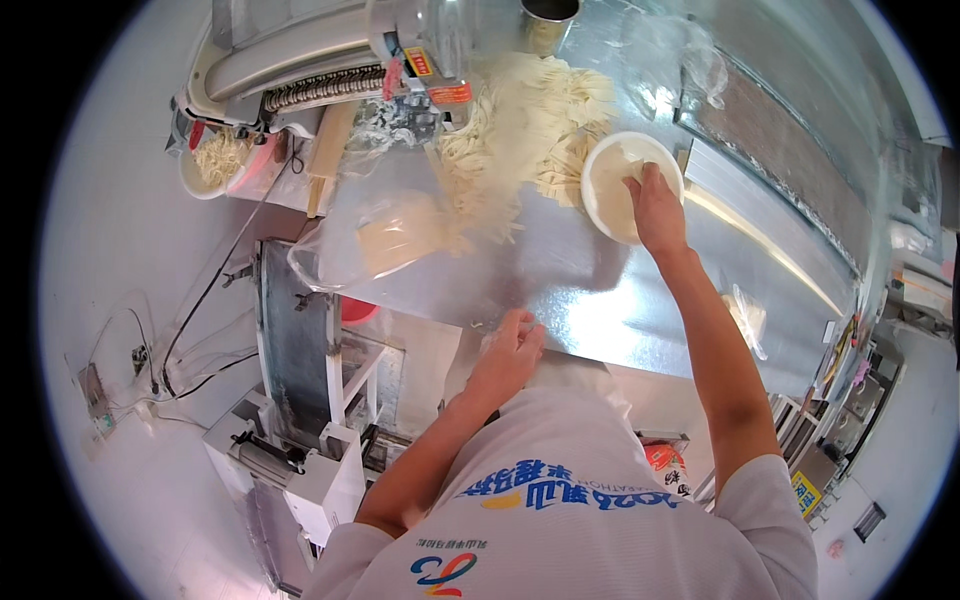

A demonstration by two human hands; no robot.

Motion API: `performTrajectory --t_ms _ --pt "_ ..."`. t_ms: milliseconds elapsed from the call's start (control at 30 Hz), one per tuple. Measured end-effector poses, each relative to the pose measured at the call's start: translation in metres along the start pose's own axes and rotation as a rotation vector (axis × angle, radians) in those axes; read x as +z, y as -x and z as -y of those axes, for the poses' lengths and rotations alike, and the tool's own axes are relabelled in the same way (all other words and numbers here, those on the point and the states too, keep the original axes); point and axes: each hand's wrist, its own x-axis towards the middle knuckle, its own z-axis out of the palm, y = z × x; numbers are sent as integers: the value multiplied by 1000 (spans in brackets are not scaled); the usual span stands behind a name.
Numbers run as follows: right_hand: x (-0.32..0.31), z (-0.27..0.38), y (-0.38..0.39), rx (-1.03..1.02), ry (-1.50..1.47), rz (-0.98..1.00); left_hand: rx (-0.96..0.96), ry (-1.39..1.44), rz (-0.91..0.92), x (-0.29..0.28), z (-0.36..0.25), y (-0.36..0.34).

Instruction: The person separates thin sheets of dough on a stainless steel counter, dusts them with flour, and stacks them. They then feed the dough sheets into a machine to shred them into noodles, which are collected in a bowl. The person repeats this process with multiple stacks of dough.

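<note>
My right hand (pixel 658 212) reaches into a round white bowl (pixel 590 205) on the metal table. Its fingers are drawn together over the pale powder (pixel 610 180) inside, which looks like flour; whatever lies between the fingertips is hidden. My left hand (pixel 508 352) rests by the table's front edge, fingers curled in, with nothing visible in them. Left of the bowl spreads a heap of pale cut dough strips (pixel 530 125). A stack of flat dough sheets (pixel 405 232) lies in a clear plastic bag nearer the left side.
A dough-rolling machine (pixel 300 70) stands at the back left, beside a bowl of shredded dough (pixel 220 160). At the far edge is a metal cup (pixel 548 25). A small plastic bag (pixel 745 318) lies at right. Cables (pixel 205 285) hang along the left wall.
</note>
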Motion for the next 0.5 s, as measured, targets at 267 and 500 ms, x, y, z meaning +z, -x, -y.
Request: performTrajectory --t_ms 267,500 --pt "17 -3 -4 13 116 -3 23 -20 -110 -6 14 8" --pt "29 -15 -4 -42 126 -82 104 -89 -130 -11 17 9"
